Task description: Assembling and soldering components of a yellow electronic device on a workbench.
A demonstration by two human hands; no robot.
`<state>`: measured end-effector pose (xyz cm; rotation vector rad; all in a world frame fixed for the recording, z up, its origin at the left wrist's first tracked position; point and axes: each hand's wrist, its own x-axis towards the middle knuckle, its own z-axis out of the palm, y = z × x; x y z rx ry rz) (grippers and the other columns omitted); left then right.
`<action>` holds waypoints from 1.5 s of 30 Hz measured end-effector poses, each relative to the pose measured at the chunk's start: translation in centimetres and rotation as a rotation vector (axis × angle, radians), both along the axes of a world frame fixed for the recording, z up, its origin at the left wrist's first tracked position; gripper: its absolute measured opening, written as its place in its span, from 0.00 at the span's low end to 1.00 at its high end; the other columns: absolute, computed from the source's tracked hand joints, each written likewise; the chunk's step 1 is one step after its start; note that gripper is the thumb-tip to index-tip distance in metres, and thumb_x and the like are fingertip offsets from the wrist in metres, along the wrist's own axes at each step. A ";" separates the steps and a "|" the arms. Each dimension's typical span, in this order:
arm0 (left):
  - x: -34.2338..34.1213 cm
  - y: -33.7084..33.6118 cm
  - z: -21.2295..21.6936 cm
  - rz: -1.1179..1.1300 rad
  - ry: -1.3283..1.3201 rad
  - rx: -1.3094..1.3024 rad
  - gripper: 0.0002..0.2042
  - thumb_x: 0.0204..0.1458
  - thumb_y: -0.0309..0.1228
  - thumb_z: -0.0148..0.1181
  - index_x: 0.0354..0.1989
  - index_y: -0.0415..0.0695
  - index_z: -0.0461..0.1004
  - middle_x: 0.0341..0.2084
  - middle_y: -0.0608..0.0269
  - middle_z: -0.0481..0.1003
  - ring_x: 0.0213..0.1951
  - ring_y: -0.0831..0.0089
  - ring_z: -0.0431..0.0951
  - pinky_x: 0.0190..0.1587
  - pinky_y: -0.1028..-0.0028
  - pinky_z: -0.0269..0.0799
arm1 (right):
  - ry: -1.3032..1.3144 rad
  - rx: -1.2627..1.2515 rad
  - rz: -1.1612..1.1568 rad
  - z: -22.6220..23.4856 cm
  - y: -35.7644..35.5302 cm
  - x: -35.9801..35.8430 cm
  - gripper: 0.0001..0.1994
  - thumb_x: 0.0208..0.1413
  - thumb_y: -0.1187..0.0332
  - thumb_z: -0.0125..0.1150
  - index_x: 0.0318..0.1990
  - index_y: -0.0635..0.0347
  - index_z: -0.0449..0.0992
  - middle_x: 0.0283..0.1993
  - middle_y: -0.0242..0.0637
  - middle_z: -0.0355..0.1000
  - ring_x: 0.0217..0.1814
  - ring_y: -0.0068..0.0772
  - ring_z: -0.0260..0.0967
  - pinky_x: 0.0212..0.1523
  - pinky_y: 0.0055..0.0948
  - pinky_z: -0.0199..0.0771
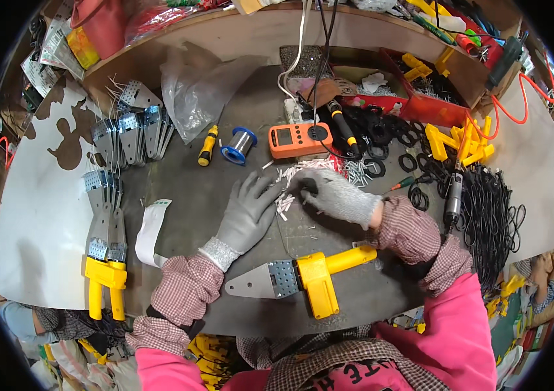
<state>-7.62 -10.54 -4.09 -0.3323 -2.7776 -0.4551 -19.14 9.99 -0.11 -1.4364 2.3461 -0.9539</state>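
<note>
My left hand (249, 212), in a grey glove, lies flat with its fingers stretched toward a scattered pile of small white tubes (284, 204). At the pile's right side my right hand (339, 195), also gloved, has its fingers curled and pressed together; whatever they hold is hidden. Below both hands a yellow pistol-shaped tool handle (318, 285) rests on the grey work surface (381, 290). Its flat, pointed grey metal plate (251, 283) with a perforated bracket points left. Small screws (357, 173) lie beyond my right hand.
An orange multimeter (299, 139), a solder wire spool (239, 146) and a yellow screwdriver (208, 146) stand behind the hands. Several metal plates (135, 133) and yellow handles (105, 277) are at left. Black cables (490, 218) and an electric screwdriver (454, 195) are at right.
</note>
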 end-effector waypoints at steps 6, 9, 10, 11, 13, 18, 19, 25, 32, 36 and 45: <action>-1.9 0.5 0.1 -0.152 0.005 -0.081 0.18 0.57 0.33 0.58 0.57 0.46 0.73 0.58 0.54 0.71 0.63 0.56 0.68 0.68 0.56 0.57 | 0.112 0.230 0.182 -1.0 3.3 3.0 0.13 0.54 0.64 0.64 0.41 0.65 0.75 0.39 0.51 0.74 0.44 0.52 0.75 0.45 0.44 0.76; -1.6 -0.7 -0.1 -0.087 0.032 0.053 0.17 0.56 0.32 0.58 0.55 0.47 0.74 0.60 0.53 0.70 0.63 0.56 0.67 0.68 0.59 0.57 | 0.098 0.285 0.099 -1.2 2.9 3.8 0.12 0.52 0.68 0.63 0.41 0.66 0.73 0.40 0.53 0.74 0.45 0.55 0.74 0.45 0.43 0.76; -2.0 -0.5 0.6 -0.062 0.218 0.087 0.14 0.54 0.31 0.60 0.49 0.45 0.77 0.53 0.54 0.74 0.57 0.56 0.71 0.63 0.60 0.63 | 0.097 0.282 0.096 -1.2 2.7 4.0 0.12 0.52 0.68 0.63 0.41 0.66 0.73 0.40 0.53 0.74 0.45 0.55 0.74 0.45 0.43 0.76; -2.0 0.5 2.0 -0.078 0.215 0.089 0.14 0.54 0.31 0.60 0.49 0.45 0.77 0.53 0.54 0.74 0.57 0.56 0.71 0.63 0.60 0.63 | 0.104 0.306 0.079 -1.3 3.0 4.0 0.13 0.51 0.69 0.64 0.41 0.65 0.72 0.40 0.53 0.74 0.44 0.56 0.74 0.44 0.44 0.76; -0.4 2.0 4.6 0.143 -0.103 0.033 0.11 0.52 0.30 0.62 0.43 0.44 0.77 0.43 0.57 0.75 0.49 0.56 0.74 0.54 0.60 0.67 | 0.111 0.325 0.062 -1.2 3.3 4.4 0.13 0.51 0.69 0.64 0.41 0.65 0.72 0.40 0.53 0.74 0.44 0.57 0.74 0.44 0.45 0.76; -1.9 2.4 1.4 0.127 -0.029 -0.033 0.04 0.49 0.31 0.64 0.31 0.46 0.80 0.32 0.58 0.75 0.41 0.57 0.74 0.45 0.62 0.69 | 0.092 0.318 0.114 -0.5 2.9 5.2 0.14 0.50 0.67 0.65 0.41 0.65 0.71 0.41 0.53 0.74 0.45 0.57 0.74 0.45 0.45 0.75; -2.6 2.7 1.8 0.121 -0.027 -0.035 0.04 0.49 0.31 0.64 0.31 0.46 0.80 0.32 0.58 0.75 0.41 0.57 0.74 0.45 0.62 0.69 | 0.095 0.327 0.121 -0.8 3.0 4.9 0.14 0.50 0.67 0.65 0.41 0.65 0.71 0.41 0.53 0.74 0.45 0.57 0.74 0.45 0.45 0.76; -7.4 5.0 2.0 -0.001 -0.048 -0.276 0.04 0.48 0.31 0.64 0.31 0.46 0.81 0.31 0.59 0.75 0.40 0.57 0.76 0.43 0.60 0.72 | -0.049 0.053 -0.002 -0.4 3.9 4.9 0.10 0.53 0.70 0.61 0.40 0.64 0.71 0.40 0.49 0.74 0.43 0.54 0.75 0.43 0.45 0.75; -5.0 2.6 2.8 0.008 -0.013 0.210 0.09 0.50 0.26 0.61 0.40 0.44 0.79 0.33 0.54 0.75 0.40 0.55 0.77 0.44 0.59 0.73 | 0.003 -0.049 -0.294 0.6 13.2 5.8 0.10 0.57 0.69 0.57 0.44 0.59 0.76 0.52 0.48 0.73 0.62 0.51 0.67 0.64 0.41 0.65; -4.7 3.3 3.5 0.036 0.034 0.187 0.06 0.50 0.25 0.59 0.36 0.44 0.78 0.34 0.54 0.76 0.38 0.53 0.77 0.42 0.59 0.74 | -0.039 -0.161 -0.320 1.4 14.2 6.7 0.05 0.54 0.73 0.55 0.38 0.60 0.74 0.38 0.42 0.72 0.48 0.45 0.70 0.51 0.41 0.70; -6.4 6.0 2.2 -0.120 -0.045 -0.629 0.06 0.42 0.31 0.65 0.28 0.43 0.79 0.24 0.55 0.78 0.30 0.58 0.80 0.34 0.62 0.76 | -0.031 -0.243 -0.337 -1.1 14.5 9.1 0.09 0.47 0.74 0.68 0.35 0.56 0.74 0.32 0.37 0.71 0.37 0.42 0.70 0.44 0.37 0.70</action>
